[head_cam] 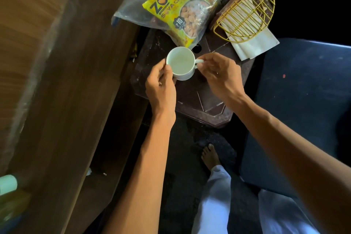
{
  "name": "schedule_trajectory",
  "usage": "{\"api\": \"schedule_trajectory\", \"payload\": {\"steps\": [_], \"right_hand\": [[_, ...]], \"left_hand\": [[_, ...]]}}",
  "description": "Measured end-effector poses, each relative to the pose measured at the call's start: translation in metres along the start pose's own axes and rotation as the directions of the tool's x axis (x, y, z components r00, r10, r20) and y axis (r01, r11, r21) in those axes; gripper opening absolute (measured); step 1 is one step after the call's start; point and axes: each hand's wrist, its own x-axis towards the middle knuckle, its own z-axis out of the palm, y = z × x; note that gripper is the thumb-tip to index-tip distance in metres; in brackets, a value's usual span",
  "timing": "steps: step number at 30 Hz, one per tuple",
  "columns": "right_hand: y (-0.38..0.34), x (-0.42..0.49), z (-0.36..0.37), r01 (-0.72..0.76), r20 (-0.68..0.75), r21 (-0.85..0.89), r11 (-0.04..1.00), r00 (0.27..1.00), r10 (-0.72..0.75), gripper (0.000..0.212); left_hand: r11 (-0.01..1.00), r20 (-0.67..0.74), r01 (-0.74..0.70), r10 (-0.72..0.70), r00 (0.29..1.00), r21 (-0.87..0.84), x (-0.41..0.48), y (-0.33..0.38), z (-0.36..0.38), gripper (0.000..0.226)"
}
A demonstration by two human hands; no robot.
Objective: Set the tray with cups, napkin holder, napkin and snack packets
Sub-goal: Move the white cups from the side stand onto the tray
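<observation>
Both hands on one white cup [180,63] over the dark tray [214,108]: left hand [160,85] grips its side, right hand [216,73] pinches the handle. Snack packets [176,11], napkin holder [247,13] with napkins [254,45] at far end; more cups probably pending

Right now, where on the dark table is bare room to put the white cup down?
Bare table lies on the near side, under and behind both hands. The far side is crowded: snack packets in a plastic bag far left, wire napkin holder with napkins far right.
</observation>
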Motion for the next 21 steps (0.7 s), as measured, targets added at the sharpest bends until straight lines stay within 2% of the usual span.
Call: {"api": "schedule_trajectory", "payload": {"steps": [12,21], "right_hand": [[0.009,-0.046,-0.050,-0.056,0.008,0.029,0.998,0.998,0.055,0.022],[0.042,-0.120,-0.144,-0.126,-0.099,0.068,0.990,0.986,0.132,0.015]], "left_hand": [[0.994,0.079,0.090,-0.084,0.993,-0.062,-0.054,0.001,0.009,0.021],[0.992,0.195,0.115,-0.105,0.975,-0.045,-0.153,-0.011,0.056,0.021]]}}
